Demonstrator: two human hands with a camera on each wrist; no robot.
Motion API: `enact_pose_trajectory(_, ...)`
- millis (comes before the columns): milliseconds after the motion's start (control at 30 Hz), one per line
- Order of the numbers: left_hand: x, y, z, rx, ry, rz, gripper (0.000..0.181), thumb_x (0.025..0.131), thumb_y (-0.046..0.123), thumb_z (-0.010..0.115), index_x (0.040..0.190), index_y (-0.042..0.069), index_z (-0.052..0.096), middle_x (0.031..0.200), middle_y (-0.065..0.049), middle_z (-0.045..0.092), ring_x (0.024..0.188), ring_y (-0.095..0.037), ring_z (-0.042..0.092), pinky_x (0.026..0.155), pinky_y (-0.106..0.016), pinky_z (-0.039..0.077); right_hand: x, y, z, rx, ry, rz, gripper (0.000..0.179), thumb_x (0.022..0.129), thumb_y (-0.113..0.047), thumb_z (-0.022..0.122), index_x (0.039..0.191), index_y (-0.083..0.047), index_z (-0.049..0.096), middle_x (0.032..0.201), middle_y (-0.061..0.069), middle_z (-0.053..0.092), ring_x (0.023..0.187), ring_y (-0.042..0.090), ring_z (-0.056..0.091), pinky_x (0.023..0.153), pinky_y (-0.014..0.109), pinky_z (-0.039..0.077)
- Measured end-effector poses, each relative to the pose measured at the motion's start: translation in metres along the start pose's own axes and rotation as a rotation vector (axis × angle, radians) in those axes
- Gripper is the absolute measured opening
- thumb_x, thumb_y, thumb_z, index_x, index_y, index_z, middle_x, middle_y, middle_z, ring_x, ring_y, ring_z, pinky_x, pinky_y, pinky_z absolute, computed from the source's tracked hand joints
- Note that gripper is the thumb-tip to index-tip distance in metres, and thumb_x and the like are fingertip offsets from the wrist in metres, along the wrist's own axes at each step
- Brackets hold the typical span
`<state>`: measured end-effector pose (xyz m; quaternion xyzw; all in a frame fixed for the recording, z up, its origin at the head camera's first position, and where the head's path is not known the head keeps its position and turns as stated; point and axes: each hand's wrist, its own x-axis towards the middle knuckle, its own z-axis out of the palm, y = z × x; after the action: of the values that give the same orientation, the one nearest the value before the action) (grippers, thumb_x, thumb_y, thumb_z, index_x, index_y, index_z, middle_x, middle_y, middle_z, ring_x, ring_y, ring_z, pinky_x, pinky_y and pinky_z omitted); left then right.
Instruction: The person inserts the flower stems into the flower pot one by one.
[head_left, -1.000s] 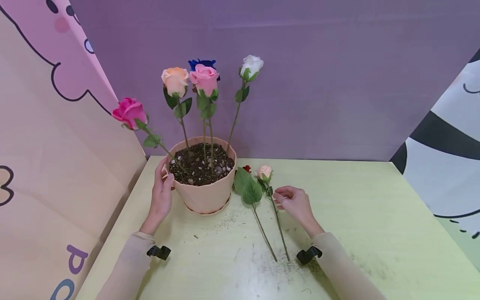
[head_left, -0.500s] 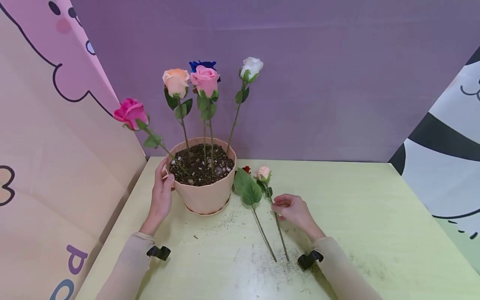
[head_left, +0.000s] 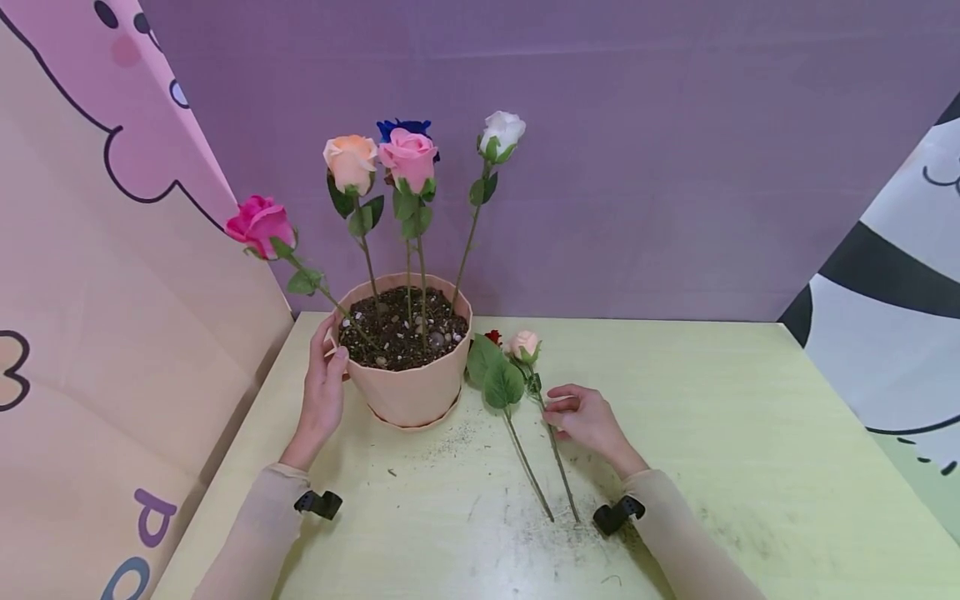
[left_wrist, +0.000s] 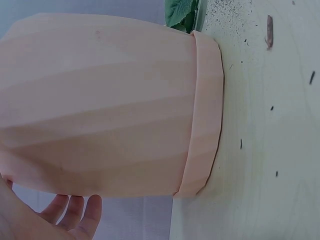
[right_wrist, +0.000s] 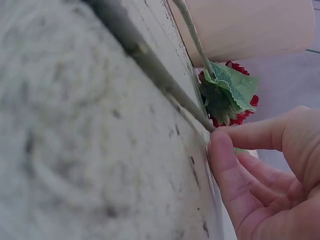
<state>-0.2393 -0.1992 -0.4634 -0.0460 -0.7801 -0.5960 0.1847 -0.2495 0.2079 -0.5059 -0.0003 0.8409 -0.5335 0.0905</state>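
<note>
A peach flowerpot (head_left: 408, 396) filled with dark soil stands at the table's back left, with several artificial roses upright or leaning in it. My left hand (head_left: 324, 396) holds the pot's left side near the rim; in the left wrist view its fingers (left_wrist: 75, 212) curl against the wall. My right hand (head_left: 592, 423) pinches the stem of a pale pink rose (head_left: 525, 343) lying on the table. The right wrist view shows thumb and forefinger meeting on that stem (right_wrist: 155, 70). Left of it lies a red flower (right_wrist: 240, 117) with large green leaves (head_left: 504, 383), its bloom mostly hidden in the head view.
In the pot, a magenta rose (head_left: 262, 227) leans far left and a white rose (head_left: 502, 135) leans right. Peach, pink and blue roses rise between them. Bits of soil (head_left: 525, 542) lie scattered on the pale table (head_left: 750, 433). A purple backdrop (head_left: 637, 183) stands behind.
My right hand has moved slightly down along the pale pink rose's stem and pinches it; the bloom has shifted a little left. The left hand stays on the pot.
</note>
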Motion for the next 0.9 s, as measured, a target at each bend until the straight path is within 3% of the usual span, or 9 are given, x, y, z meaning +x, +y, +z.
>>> enact_pose_trajectory(233, 0.000, 0.000, 0.000, 0.005, 0.000, -0.014, 0.057, 0.116, 0.028, 0.035, 0.171, 0.025, 0.020, 0.153, -0.026, 0.042, 0.123, -0.037, 0.058, 0.096, -0.028, 0.049, 0.001, -0.005, -0.008, 0.066, -0.013, -0.028, 0.047, 0.099, -0.005, 0.069, 0.143, 0.005, 0.059, 0.125, 0.029, 0.072, 0.095, 0.028, 0.077, 0.077, 0.039, 0.066)
enact_pose_trajectory(600, 0.001, 0.001, 0.000, -0.005, -0.012, -0.038, 0.058, 0.116, 0.029, 0.034, 0.171, 0.027, 0.018, 0.155, -0.026, 0.038, 0.128, -0.041, 0.057, 0.102, -0.038, 0.048, 0.004, -0.022, -0.022, 0.196, 0.003, -0.060, 0.049, 0.101, -0.006, 0.067, 0.147, 0.007, 0.056, 0.132, 0.032, 0.065, 0.105, 0.026, 0.075, 0.082, 0.035, 0.065)
enact_pose_trajectory(900, 0.000, 0.002, 0.001, -0.004, -0.008, -0.037, 0.057, 0.116, 0.028, 0.033, 0.171, 0.026, 0.019, 0.154, -0.026, 0.039, 0.126, -0.040, 0.057, 0.101, -0.036, 0.048, 0.008, -0.032, -0.030, 0.279, 0.057, -0.113, 0.049, 0.103, -0.005, 0.065, 0.148, 0.011, 0.053, 0.120, 0.010, 0.068, 0.098, 0.008, 0.072, 0.083, 0.027, 0.063)
